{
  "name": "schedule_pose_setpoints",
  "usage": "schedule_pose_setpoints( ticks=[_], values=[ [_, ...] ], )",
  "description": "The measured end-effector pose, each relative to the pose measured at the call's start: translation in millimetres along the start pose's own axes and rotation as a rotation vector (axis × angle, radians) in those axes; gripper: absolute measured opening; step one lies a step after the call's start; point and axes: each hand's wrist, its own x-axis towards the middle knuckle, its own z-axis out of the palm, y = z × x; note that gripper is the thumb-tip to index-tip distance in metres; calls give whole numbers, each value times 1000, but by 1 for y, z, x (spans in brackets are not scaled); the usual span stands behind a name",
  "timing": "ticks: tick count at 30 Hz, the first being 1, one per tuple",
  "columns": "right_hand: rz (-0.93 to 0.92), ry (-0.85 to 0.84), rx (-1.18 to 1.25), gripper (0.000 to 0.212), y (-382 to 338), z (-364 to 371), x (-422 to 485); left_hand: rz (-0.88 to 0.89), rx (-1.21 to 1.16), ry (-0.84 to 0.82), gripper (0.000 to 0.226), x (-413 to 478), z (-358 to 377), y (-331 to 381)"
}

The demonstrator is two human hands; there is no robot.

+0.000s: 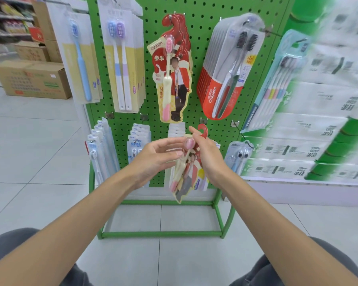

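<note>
Toothbrush pack [186,174] hangs before the pegboard rack [198,23], right grip [207,155] closed around its top; left grip [157,155] touches it, pinching or not I cannot tell. Hanging step, I think: next its red hook [203,130] must meet the peg [170,16] above.

Rack colours
Pegboard [203,9] green w/ hole grid; front toothbrush pack [189,171] red, cream, pink; Colgate pack [212,98] red.
</note>
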Motion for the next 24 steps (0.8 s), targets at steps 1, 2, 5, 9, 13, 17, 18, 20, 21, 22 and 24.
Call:
schedule_pose_setpoints(
  ticks=[1,2,5,9,13,17,18,20,21,22,24],
  values=[
    [-45,0,-33,40,-1,-1,-1,12,78,99,33,3,-1,-4],
    [-79,2,-49,37,-2,-2,-2,21,150,178,34,5,-2,-7],
    [-125,-9,-11,20,-7,0,-5,4,213,195,47,9,-2,-12],
    [-210,-33,31,14,-16,0,-10,38,225,222,46,9,6,-9],
    [-331,130,-289,12,-35,-20,-2,98,376,315,40,14,12,3],
    [-416,142,-501,22,-83,-36,9,185,443,335,26,23,22,42],
    [-430,126,-547,25,-100,-40,10,201,443,341,26,27,23,54],
    [-454,101,-601,25,-135,-46,13,233,442,332,20,31,23,78],
    [-476,105,-614,24,-151,-49,15,257,440,335,24,32,23,91],
    [-505,120,-621,24,-168,-52,16,290,434,348,31,33,23,103],
    [-553,178,-630,22,-204,-56,19,360,441,404,38,35,21,129]
  ],
)
